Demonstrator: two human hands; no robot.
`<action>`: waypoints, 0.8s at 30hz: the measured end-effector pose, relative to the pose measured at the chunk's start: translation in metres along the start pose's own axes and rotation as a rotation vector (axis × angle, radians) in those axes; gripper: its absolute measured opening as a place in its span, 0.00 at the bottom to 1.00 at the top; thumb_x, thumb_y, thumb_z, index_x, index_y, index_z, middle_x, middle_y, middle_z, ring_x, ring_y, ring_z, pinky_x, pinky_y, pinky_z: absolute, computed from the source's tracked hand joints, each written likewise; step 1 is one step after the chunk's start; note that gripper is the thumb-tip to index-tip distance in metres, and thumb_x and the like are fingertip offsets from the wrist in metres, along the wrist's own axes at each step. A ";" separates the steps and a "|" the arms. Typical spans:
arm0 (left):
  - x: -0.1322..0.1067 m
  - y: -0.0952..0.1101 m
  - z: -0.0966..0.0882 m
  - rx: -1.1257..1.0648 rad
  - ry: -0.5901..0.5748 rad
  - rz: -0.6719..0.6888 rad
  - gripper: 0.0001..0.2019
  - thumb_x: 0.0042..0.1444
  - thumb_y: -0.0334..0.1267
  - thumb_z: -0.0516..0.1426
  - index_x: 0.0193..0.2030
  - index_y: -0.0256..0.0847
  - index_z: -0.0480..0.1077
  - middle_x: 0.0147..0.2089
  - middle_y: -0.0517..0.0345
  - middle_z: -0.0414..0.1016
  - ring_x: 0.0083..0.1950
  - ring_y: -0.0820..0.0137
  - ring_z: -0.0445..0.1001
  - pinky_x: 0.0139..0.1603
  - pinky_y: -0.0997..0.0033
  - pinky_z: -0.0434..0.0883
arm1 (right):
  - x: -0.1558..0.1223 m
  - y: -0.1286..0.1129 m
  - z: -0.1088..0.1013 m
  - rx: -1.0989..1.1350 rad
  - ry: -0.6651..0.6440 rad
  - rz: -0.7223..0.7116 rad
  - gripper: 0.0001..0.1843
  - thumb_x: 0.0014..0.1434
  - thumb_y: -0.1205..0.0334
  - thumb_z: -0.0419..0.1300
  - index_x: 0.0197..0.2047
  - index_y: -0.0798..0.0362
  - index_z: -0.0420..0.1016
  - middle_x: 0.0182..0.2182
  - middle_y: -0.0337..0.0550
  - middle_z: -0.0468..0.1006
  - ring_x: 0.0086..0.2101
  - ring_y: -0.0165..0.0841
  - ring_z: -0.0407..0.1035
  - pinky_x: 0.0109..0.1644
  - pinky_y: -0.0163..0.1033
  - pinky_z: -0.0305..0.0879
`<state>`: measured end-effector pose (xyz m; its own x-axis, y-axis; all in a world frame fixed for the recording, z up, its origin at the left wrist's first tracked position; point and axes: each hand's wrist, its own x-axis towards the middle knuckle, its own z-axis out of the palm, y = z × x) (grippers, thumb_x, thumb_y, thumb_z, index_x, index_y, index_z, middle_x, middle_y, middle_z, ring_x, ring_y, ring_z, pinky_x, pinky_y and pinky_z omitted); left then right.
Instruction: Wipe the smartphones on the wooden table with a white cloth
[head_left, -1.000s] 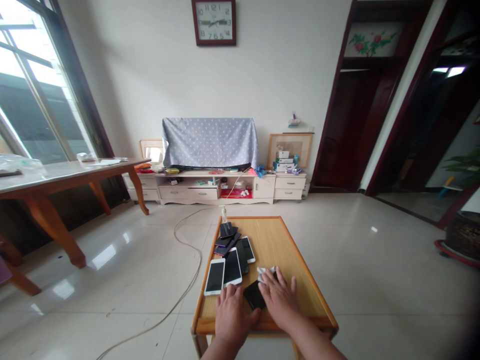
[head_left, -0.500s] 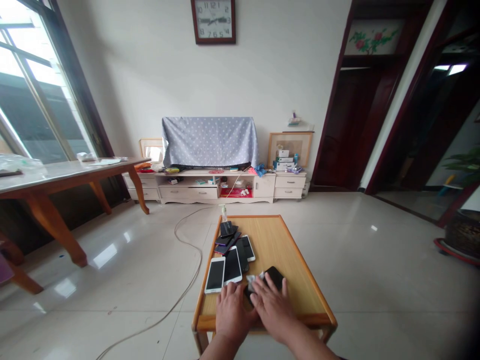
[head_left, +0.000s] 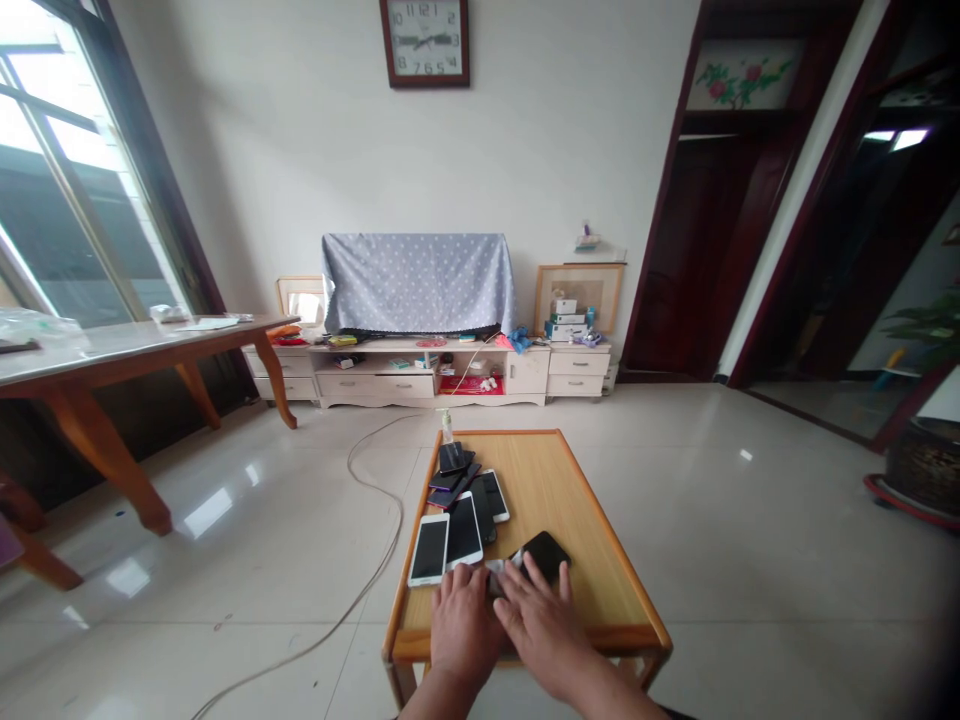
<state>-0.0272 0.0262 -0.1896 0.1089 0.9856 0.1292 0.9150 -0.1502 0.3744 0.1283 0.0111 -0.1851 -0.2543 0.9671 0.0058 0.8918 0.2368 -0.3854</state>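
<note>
At the near edge of the low wooden counter [head_left: 592,520], both our hands lay palm down, side by side. Our right hand [head_left: 541,632] was flat with its fingers spread, gripping nothing and pressing on a white cloth [head_left: 496,568] that sat on a black phone [head_left: 547,552]. The phone's far end showed past the fingertips at about twelve o'clock from that hand, and its long axis ran roughly from seven to one o'clock. Our left hand [head_left: 461,628] was also flat and unclenched, with its fingertips near the cloth's left edge. From there the phone lay toward two o'clock, so the right hand was the nearer one. At eleven o'clock from the left hand a row of other phones [head_left: 457,520] stretched away along the counter's left side, just clear of our fingers.
</note>
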 end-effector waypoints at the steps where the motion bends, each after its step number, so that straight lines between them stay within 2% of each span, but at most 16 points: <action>1: 0.000 -0.001 0.000 0.002 -0.017 0.001 0.18 0.56 0.41 0.53 0.54 0.51 0.71 0.55 0.53 0.70 0.56 0.57 0.65 0.55 0.59 0.60 | -0.004 -0.006 0.001 0.016 -0.012 -0.051 0.32 0.70 0.37 0.31 0.72 0.32 0.49 0.70 0.32 0.56 0.71 0.45 0.38 0.69 0.72 0.22; 3: 0.001 -0.002 0.000 0.012 -0.050 -0.007 0.19 0.57 0.43 0.53 0.56 0.51 0.70 0.56 0.53 0.69 0.57 0.58 0.64 0.56 0.60 0.60 | -0.007 -0.005 -0.002 0.016 -0.011 -0.044 0.32 0.70 0.37 0.30 0.72 0.32 0.50 0.69 0.32 0.57 0.71 0.45 0.37 0.69 0.72 0.21; 6: 0.001 0.001 -0.004 0.016 -0.078 -0.017 0.26 0.52 0.54 0.58 0.57 0.50 0.69 0.57 0.52 0.68 0.59 0.56 0.62 0.59 0.60 0.58 | 0.000 0.017 -0.016 -0.034 0.024 0.187 0.36 0.69 0.37 0.27 0.71 0.36 0.56 0.70 0.31 0.54 0.71 0.49 0.34 0.68 0.74 0.22; 8: 0.001 0.002 -0.005 0.010 -0.085 -0.012 0.29 0.49 0.57 0.59 0.56 0.49 0.70 0.57 0.52 0.68 0.60 0.55 0.61 0.60 0.60 0.57 | 0.004 0.033 -0.024 -0.062 0.055 0.321 0.38 0.69 0.37 0.26 0.71 0.39 0.55 0.71 0.31 0.52 0.71 0.50 0.31 0.67 0.75 0.23; 9: 0.001 0.002 -0.006 0.006 -0.087 -0.011 0.29 0.49 0.57 0.59 0.56 0.49 0.70 0.57 0.52 0.68 0.61 0.55 0.61 0.59 0.60 0.58 | 0.004 0.036 -0.026 -0.070 0.061 0.344 0.38 0.69 0.36 0.26 0.71 0.39 0.55 0.71 0.31 0.51 0.71 0.50 0.31 0.67 0.75 0.23; 11: 0.001 0.002 -0.005 0.005 -0.086 -0.012 0.29 0.49 0.57 0.59 0.57 0.50 0.70 0.58 0.52 0.68 0.61 0.55 0.61 0.60 0.60 0.57 | -0.002 0.032 -0.024 -0.066 0.041 0.286 0.37 0.69 0.36 0.27 0.71 0.37 0.56 0.71 0.30 0.53 0.71 0.49 0.31 0.68 0.74 0.22; 14: 0.000 0.000 -0.003 0.009 -0.087 -0.022 0.27 0.53 0.55 0.57 0.58 0.51 0.69 0.60 0.54 0.67 0.61 0.57 0.61 0.61 0.61 0.57 | -0.018 0.011 -0.014 0.001 -0.027 0.062 0.33 0.70 0.37 0.28 0.70 0.32 0.55 0.70 0.28 0.55 0.71 0.44 0.36 0.69 0.70 0.23; 16: 0.000 0.000 -0.003 0.008 -0.088 -0.024 0.25 0.54 0.53 0.56 0.59 0.51 0.68 0.60 0.54 0.67 0.61 0.58 0.62 0.61 0.62 0.56 | -0.026 0.002 -0.010 0.031 -0.045 -0.021 0.32 0.70 0.38 0.29 0.70 0.30 0.54 0.69 0.28 0.57 0.71 0.42 0.39 0.70 0.68 0.23; 18: 0.000 0.001 -0.003 0.004 -0.092 -0.018 0.27 0.54 0.55 0.56 0.59 0.51 0.69 0.60 0.53 0.67 0.61 0.57 0.61 0.61 0.61 0.57 | -0.026 0.005 -0.011 0.010 -0.023 0.020 0.32 0.70 0.38 0.29 0.69 0.31 0.57 0.69 0.28 0.59 0.71 0.43 0.38 0.70 0.69 0.22; 20: 0.000 0.001 -0.005 0.006 -0.096 -0.011 0.28 0.52 0.58 0.57 0.58 0.50 0.69 0.61 0.53 0.67 0.62 0.56 0.60 0.60 0.60 0.57 | -0.020 0.018 -0.015 -0.035 0.005 0.136 0.34 0.69 0.37 0.29 0.68 0.32 0.59 0.69 0.29 0.58 0.71 0.46 0.36 0.69 0.72 0.21; 22: 0.000 0.001 -0.005 0.011 -0.100 -0.004 0.29 0.51 0.59 0.57 0.58 0.50 0.69 0.61 0.53 0.66 0.63 0.55 0.59 0.61 0.60 0.56 | -0.013 0.034 -0.017 -0.066 0.022 0.243 0.34 0.69 0.36 0.28 0.69 0.32 0.58 0.69 0.28 0.56 0.71 0.47 0.34 0.68 0.74 0.23; 24: 0.000 0.001 -0.005 0.008 -0.104 0.011 0.30 0.50 0.58 0.57 0.58 0.50 0.68 0.61 0.53 0.66 0.64 0.55 0.59 0.60 0.60 0.56 | -0.007 0.045 -0.017 -0.075 0.023 0.292 0.34 0.69 0.37 0.28 0.70 0.31 0.56 0.70 0.27 0.54 0.71 0.46 0.33 0.68 0.74 0.26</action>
<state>-0.0285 0.0258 -0.1850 0.1588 0.9866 0.0371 0.9164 -0.1613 0.3664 0.1772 0.0162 -0.1868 0.0249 0.9969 -0.0746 0.9513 -0.0466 -0.3048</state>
